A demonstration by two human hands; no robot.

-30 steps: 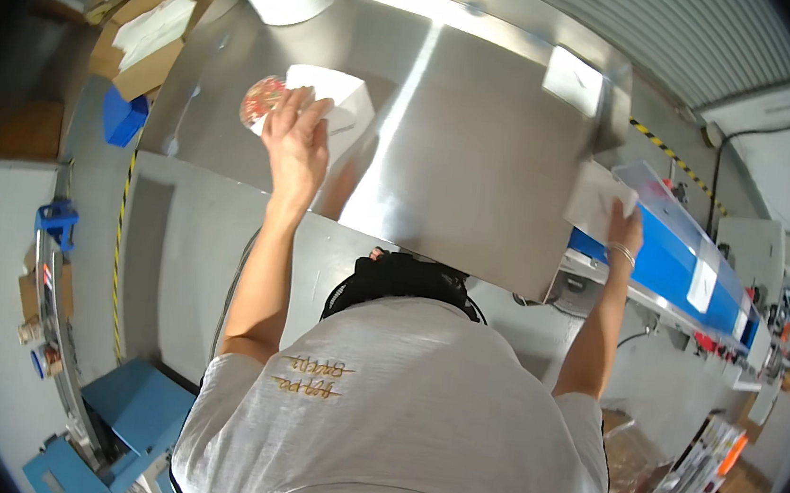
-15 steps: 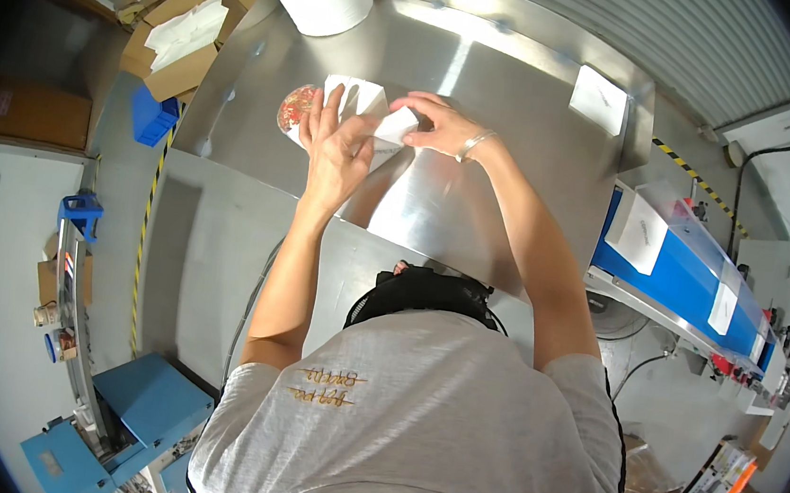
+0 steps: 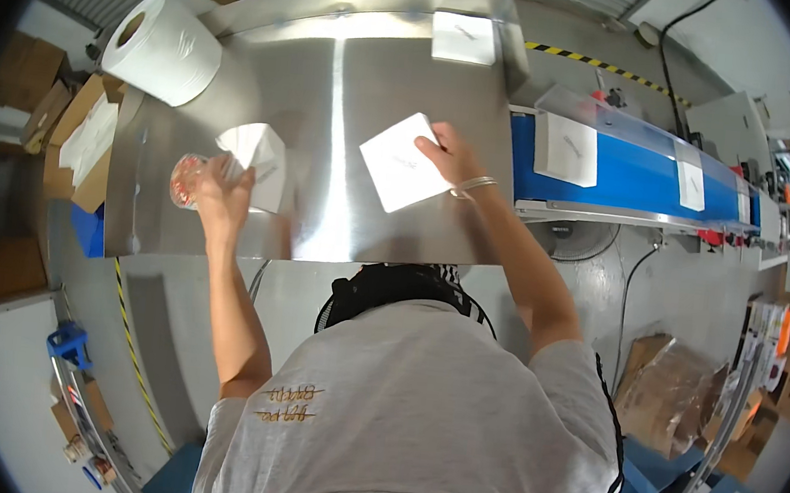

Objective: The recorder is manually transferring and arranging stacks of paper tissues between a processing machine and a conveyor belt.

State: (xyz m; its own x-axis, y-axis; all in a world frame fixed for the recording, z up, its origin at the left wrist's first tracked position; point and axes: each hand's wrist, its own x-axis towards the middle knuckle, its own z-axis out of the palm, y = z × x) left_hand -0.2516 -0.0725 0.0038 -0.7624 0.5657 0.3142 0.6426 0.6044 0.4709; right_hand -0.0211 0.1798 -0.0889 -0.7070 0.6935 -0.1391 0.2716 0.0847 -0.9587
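My right hand [image 3: 456, 159] grips a flat, square white box [image 3: 407, 164] by its upper right edge, thumb on top, tilted above the steel table [image 3: 383, 74]. Farther left, my left hand [image 3: 224, 200] lies between a second white box [image 3: 271, 170] and a round, clear item with red and pale specks [image 3: 185, 181]. That second box has a raised flap at its far left corner. Its fingers are slightly blurred and overlap both things, so whether they hold either one is unclear. What the round item is does not show.
A big white roll [image 3: 176, 54] stands at the table's far left corner. Another white box [image 3: 464, 39] lies at the far right. Beyond the table's right edge, a blue conveyor belt [image 3: 639, 180] carries white boxes under a clear cover. An open carton [image 3: 91, 146] sits left of the table.
The view has turned rightward. My right hand has carried the square white box right, away from my left hand. My left hand has shifted off the other box toward the round item.
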